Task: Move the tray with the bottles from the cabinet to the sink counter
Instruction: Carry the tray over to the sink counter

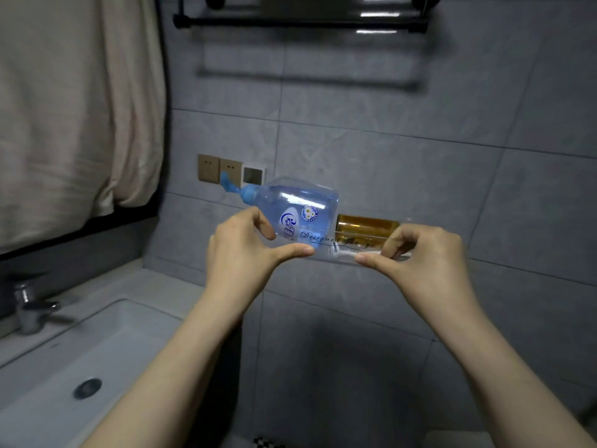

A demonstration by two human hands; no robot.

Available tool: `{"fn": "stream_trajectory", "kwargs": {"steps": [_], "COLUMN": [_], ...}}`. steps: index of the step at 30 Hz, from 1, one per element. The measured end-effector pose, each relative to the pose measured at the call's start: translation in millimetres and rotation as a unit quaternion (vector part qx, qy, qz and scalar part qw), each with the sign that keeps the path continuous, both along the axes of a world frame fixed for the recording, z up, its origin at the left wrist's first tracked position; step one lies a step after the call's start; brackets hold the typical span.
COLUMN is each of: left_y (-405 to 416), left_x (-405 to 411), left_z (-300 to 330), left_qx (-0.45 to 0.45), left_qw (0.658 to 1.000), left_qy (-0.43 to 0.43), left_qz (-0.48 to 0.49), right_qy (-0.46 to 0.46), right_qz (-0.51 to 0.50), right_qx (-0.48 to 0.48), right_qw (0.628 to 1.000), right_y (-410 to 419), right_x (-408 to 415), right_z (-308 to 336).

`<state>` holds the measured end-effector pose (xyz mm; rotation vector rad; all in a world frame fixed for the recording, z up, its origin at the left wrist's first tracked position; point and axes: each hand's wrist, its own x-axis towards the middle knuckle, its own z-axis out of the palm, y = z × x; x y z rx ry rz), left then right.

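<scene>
I hold a clear plastic tray [336,250] with script lettering in mid-air in front of the grey tiled wall. My left hand [245,250] grips its left end and my right hand [426,253] grips its right end. In the tray, a clear blue pump bottle [300,205] leans over to the left, its blue pump head pointing at the wall switches. An amber bottle [366,225] lies on its side to the right of it, partly hidden behind my right hand. The sink counter [106,286] is lower left of the tray.
A white basin [97,360] with a drain and a chrome faucet [29,305] sits at lower left. A beige curtain [74,101] hangs above it. Wall switches [219,168] are behind the tray. A black towel rack [303,21] is mounted overhead.
</scene>
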<state>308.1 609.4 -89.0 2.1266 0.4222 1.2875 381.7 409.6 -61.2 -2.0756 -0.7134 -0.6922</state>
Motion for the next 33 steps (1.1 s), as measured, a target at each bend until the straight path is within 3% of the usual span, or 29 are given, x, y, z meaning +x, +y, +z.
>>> {"fn": "stream_trajectory", "kwargs": {"steps": [14,33], "left_y": [101.2,254.7], "left_x": [-22.0,6.1], "left_z": [-22.9,-106.5], "left_qx": [-0.005,-0.047], "left_qw": [0.995,0.998], "left_qy": [0.017,0.010], "left_qz": [0.102,0.041], "right_qy": [0.022,0.058], "right_qz": [0.094,0.072], "right_qx": [-0.035,-0.075], "right_qw": [0.995,0.993], "right_y": [120.8,268.3], "right_x": [14.9,30.2], "right_z": [-24.7,-95.6]}}
